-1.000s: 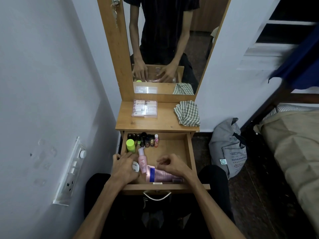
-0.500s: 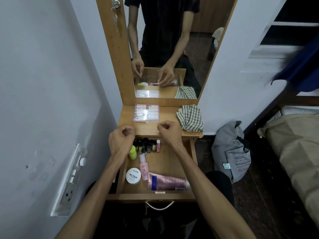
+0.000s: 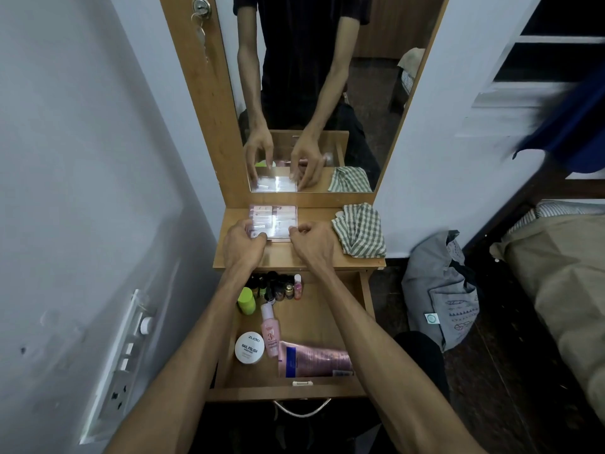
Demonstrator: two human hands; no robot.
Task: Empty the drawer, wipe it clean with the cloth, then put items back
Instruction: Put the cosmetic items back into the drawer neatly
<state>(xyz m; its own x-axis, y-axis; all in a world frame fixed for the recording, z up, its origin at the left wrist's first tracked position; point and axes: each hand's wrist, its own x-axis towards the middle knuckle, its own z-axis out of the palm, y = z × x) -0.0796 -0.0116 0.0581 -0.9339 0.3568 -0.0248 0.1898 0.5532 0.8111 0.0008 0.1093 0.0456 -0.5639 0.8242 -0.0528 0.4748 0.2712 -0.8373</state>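
Observation:
The wooden drawer (image 3: 366,296) stands pulled out below the dresser top (image 3: 294,257). Inside lie a white nail polish remover tub (image 3: 249,348), a pink bottle (image 3: 270,332), a pink tube (image 3: 314,358), a lime-capped bottle (image 3: 246,301) and several small bottles (image 3: 278,286) at the back. A clear plastic case (image 3: 278,219) of pink items rests on the dresser top. My left hand (image 3: 244,245) grips its near left corner, and my right hand (image 3: 311,240) pinches its near right edge. The green checked cloth (image 3: 360,231) lies crumpled to the right of the case.
A mirror (image 3: 311,93) behind the dresser top reflects my arms. A wall switch panel (image 3: 124,355) sits on the left. On the floor at the right leans a grey bag (image 3: 442,296), with a bed (image 3: 556,273) beyond it.
Both hands rose out of the drawer and reached forward onto the dresser top, where they now hold the clear case. The drawer items lie still.

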